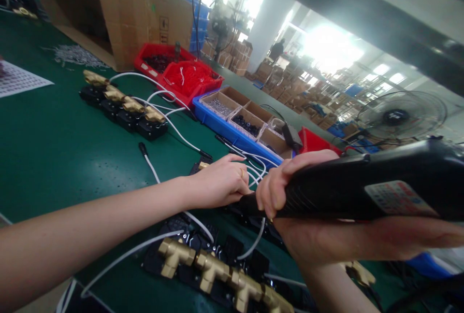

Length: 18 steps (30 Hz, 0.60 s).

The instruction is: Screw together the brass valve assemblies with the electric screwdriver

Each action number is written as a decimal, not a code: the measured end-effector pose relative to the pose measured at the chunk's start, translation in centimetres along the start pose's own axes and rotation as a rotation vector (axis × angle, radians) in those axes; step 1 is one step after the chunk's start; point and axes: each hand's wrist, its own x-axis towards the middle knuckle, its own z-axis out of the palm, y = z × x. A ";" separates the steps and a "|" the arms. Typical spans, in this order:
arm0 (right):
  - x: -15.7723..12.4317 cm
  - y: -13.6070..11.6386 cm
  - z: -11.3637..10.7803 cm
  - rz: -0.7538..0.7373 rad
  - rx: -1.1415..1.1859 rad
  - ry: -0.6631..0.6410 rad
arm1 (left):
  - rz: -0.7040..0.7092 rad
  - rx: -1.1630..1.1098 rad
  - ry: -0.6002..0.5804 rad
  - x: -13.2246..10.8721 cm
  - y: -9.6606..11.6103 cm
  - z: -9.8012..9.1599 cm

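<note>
My right hand (274, 188) is wrapped around a black electric screwdriver (337, 185) with a label on its side. The tool lies across the right of the view, its nose pointing left. Close to that nose, my left hand (226, 182) reaches in with bent fingers pressed together; what they pinch is hidden. Below the hands, a row of black units carries brass tee fittings (212, 267). White cables (253, 163) run behind my left hand. Another black unit, partly covered, sits beneath my fingers.
Farther back on the green table (87, 153) stands a second row of black units with brass fittings (132, 104). Beyond are red bins (186, 86), a blue tray (232, 132) of small parts and a cardboard box (137, 18). A fan (400, 115) stands at right.
</note>
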 end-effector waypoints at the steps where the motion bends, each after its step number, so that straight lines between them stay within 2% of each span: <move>1: 0.1 -0.2 0.1 0.012 -0.009 -0.002 | 0.001 0.006 0.006 0.0 0.0 0.0; 6: 0.2 -0.7 0.2 0.071 -0.001 -0.031 | -0.006 0.048 -0.006 0.1 0.2 0.1; 11: 0.2 0.0 0.0 0.064 0.123 0.017 | 0.012 0.059 0.033 -0.1 0.6 0.4; 18: 0.2 0.3 -0.6 0.050 0.149 0.064 | 0.009 0.015 0.038 -0.1 0.5 0.5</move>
